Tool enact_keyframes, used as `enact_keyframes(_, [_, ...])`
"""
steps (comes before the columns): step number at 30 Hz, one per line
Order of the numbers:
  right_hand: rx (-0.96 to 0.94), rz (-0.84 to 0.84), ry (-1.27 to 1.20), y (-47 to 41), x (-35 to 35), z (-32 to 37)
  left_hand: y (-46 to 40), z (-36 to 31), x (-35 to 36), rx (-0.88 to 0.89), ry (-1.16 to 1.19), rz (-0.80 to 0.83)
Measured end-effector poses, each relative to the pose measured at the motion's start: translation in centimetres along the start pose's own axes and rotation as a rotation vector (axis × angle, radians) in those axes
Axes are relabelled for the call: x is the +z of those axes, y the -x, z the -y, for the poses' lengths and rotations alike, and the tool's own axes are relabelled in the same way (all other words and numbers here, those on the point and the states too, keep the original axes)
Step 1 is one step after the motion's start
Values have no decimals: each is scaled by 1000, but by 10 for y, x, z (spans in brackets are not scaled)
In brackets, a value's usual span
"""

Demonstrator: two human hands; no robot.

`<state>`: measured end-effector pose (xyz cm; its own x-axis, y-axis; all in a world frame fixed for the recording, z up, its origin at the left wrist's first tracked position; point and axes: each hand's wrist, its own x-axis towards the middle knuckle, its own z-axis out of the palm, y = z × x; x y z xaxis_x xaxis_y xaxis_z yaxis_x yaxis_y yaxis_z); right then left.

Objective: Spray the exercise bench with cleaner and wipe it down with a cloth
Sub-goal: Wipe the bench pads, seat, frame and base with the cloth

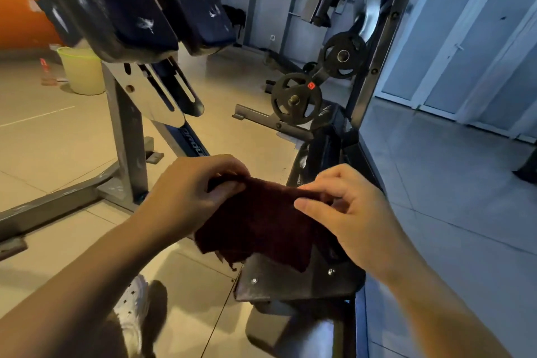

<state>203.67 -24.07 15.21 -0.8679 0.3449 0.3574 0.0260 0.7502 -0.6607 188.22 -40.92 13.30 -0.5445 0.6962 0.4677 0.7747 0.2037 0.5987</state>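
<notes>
- The left hand [186, 197] pinches one end of the dark red cloth [261, 224].
- The right hand [348, 212] pinches the other end.
- The cloth hangs over the bench [290, 285].

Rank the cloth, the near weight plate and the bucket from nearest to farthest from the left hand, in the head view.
1. Cloth: pinched in the left hand.
2. Near weight plate: beyond the hands, up and right.
3. Bucket: far left on the floor, behind the padded bench.

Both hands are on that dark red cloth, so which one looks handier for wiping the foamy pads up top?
Probably the left hand: it grips the cloth on the side below the foam-spotted pads. The right hand pinches the far edge, beside the weight plates.
</notes>
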Motion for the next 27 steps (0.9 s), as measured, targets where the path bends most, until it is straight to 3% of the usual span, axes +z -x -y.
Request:
enact_keyframes(3, [-77, -27, 161, -18, 22, -1, -18, 27, 2, -21, -383, -32])
enact_keyframes(5, [-104, -84, 222, -28, 36, -1, -30, 35, 8, -77, -454, -60])
enact_keyframes(9, [-103, -279, 271, -39, 47, -5, -57, 31, 34, -141, -311, -241])
enact_keyframes(12, [-34, -323, 258, -39, 42, -12, -89, 21, 65, -38, -64, -297])
enact_keyframes(15, [48, -354, 170, -36, 28, -26, -107, 2, 103, 20, 283, -243])
enact_keyframes(18, [233, -454, 59, -35, 16, -51, -100, -7, 128, -130, 509, -214])
enact_keyframes(20, [359, -440, -6, -37, 18, -66, -93, 0, 133, -189, 538, -101])
enact_keyframes(23, [489, -324, -63, -45, 34, -77, -93, 12, 137, -76, 478, 202])
enact_keyframes(27, [497, -310, -53, -51, 42, -80, -133, 17, 136, 23, 446, 308])
